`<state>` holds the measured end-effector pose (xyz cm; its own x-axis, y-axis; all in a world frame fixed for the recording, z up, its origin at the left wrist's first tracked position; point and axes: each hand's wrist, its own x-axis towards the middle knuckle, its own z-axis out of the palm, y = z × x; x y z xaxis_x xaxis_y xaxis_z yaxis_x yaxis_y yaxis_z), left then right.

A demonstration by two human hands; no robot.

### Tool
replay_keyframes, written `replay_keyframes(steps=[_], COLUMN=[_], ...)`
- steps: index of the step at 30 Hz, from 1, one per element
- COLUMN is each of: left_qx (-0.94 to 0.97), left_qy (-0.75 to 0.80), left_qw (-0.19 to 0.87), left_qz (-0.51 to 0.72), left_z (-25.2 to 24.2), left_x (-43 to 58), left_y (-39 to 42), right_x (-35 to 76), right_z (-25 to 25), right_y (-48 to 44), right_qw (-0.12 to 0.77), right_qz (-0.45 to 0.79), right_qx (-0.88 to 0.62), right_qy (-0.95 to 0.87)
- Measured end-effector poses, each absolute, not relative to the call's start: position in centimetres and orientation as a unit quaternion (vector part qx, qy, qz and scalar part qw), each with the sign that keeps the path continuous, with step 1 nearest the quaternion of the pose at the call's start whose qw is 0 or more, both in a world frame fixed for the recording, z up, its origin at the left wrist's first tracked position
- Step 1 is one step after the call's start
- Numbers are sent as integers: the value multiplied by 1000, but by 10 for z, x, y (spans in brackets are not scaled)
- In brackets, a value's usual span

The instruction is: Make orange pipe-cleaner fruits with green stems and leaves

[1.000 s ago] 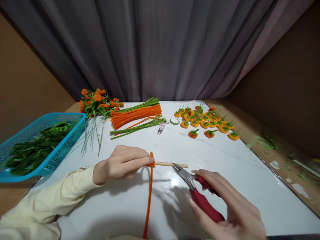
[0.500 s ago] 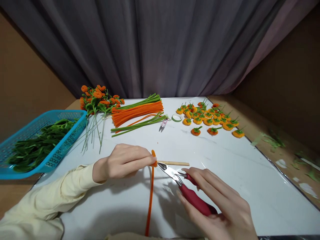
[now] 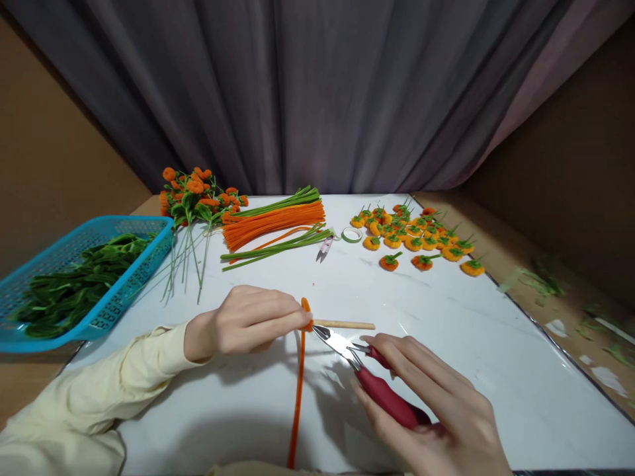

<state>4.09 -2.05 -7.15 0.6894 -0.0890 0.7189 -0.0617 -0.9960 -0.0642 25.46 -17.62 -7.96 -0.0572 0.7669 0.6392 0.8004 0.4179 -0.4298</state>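
My left hand (image 3: 260,318) pinches an orange pipe cleaner (image 3: 299,390) at a short coiled bend. Its long free end hangs down toward the front of the table. Pliers with red handles (image 3: 389,396) are in my right hand (image 3: 436,403), fingers wrapped around the grips. The plier tips touch the orange coil beside my left fingertips; whether the jaws bite on it I cannot tell. Just behind the tips a thin wooden stick (image 3: 347,324) extends rightward from the coil. My left fingers hide part of the coil.
A blue basket (image 3: 99,311) of green leaves stands at left, near orange flowers (image 3: 196,187) on stems. Orange pipe cleaners (image 3: 272,223), green ones (image 3: 278,246), small snips (image 3: 325,247) and green tape (image 3: 352,235) lie mid-table. Several orange and yellow flower heads (image 3: 414,243) sit at right.
Both hands, the pliers and the pipe cleaner hold nearly the same position. The whole view has shifted very slightly.
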Motion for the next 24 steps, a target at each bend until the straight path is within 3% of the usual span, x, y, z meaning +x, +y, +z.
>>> replay_keyframes(steps=[24], left_qx=[-917], left_qy=[32], left_qw=[30], left_qz=[-397], left_z=[-74], left_x=[42], left_y=[-21], right_x=[257], right_z=[-82], right_y=[-176], right_qw=[408], right_qz=[-10], right_qx=[-542], right_qy=[-735])
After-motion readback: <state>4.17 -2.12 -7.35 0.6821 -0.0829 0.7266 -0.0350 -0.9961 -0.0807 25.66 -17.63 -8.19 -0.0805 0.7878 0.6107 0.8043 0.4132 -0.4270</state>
